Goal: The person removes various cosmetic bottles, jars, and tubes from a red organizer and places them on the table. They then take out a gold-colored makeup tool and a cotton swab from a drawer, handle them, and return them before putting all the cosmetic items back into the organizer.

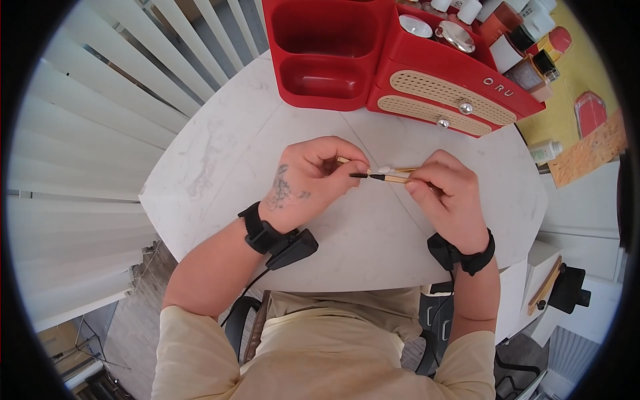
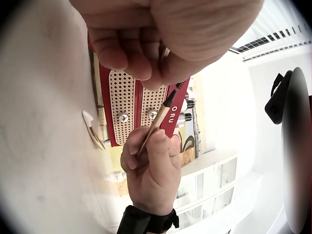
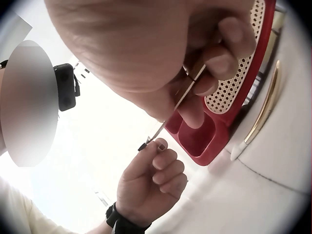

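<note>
My right hand (image 1: 453, 200) pinches the gold handle of a slim brush (image 1: 395, 179) between thumb and fingers; its black bristle tip (image 1: 359, 175) points left, at my left thumb. Curled fingers of my left hand (image 1: 301, 179) hold a thin gold piece (image 1: 343, 160), mostly hidden by them. In the left wrist view, the dark tip (image 2: 180, 85) is just below the left fingertips. A gold tool with a white tip (image 3: 263, 105) lies on the marble-patterned table (image 3: 209, 195), beyond the hands. Whether the bristles touch the left thumb, I cannot tell.
A red organizer (image 1: 327, 103) with open compartments and two woven-front drawers stands at the table's back. Bottles and jars (image 1: 513, 50) fill its top right. White blinds (image 1: 113, 133) hang at the left; a small white bottle (image 1: 547, 152) is at the right.
</note>
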`<state>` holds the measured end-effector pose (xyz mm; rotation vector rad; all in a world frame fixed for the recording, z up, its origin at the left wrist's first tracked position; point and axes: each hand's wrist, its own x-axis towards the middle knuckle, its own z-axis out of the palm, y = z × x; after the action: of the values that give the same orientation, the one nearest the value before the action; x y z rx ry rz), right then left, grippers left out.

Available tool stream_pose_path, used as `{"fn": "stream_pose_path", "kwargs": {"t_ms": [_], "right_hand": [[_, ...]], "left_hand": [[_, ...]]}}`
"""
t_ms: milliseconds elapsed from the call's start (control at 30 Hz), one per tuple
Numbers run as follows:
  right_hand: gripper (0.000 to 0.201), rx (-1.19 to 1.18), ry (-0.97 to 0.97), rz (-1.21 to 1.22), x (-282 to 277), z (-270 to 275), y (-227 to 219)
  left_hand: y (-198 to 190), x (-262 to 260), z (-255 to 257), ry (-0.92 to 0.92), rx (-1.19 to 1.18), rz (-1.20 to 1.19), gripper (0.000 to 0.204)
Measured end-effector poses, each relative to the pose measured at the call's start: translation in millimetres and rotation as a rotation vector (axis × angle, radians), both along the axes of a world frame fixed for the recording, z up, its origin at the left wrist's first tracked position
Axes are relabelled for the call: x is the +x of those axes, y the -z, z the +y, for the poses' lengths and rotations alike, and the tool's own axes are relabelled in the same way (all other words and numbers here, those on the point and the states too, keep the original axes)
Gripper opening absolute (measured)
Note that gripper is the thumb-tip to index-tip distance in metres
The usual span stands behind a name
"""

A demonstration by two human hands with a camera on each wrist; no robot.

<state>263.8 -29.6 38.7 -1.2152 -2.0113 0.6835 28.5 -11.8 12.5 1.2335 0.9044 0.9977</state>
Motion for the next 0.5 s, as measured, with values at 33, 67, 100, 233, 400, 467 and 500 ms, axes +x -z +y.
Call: {"fn": "stream_pose_path", "kwargs": {"t_ms": [33,67,100,233,400,467,500], "right_hand": [[0.008,-0.018,0.011,0.021,-0.2,-0.5,-0.1],[0.008,-0.018,0.011,0.021,0.0,-0.6,0.7],[0.009,-0.015,0.021,0.035,0.1,-0.7,2.0],[0.011,0.027,0.038,0.034,0.8,-0.4,3.0],[0.013,0.078,0.068,0.033,-2.0,-0.9,3.5],[0.014,0.126,0.071,0.034,-1.4,-0.2,4.2],[0.015,0.230,0.164,0.055,0.2,0.3,4.5]], "left_hand": [[0.4,0.0,0.0,0.000,-0.001,0.000,0.008],[0.8,0.0,-0.2,0.002,0.001,0.002,0.007],[1.3,-0.1,-0.2,0.004,0.002,0.004,0.007],[3.9,0.0,0.2,0.003,0.013,0.006,0.007],[2.6,0.8,0.4,-0.011,-0.020,-0.006,0.007],[1.2,-0.1,-0.7,0.005,-0.026,0.001,0.007],[0.3,-0.3,-1.2,0.021,-0.034,0.007,0.007]]}}
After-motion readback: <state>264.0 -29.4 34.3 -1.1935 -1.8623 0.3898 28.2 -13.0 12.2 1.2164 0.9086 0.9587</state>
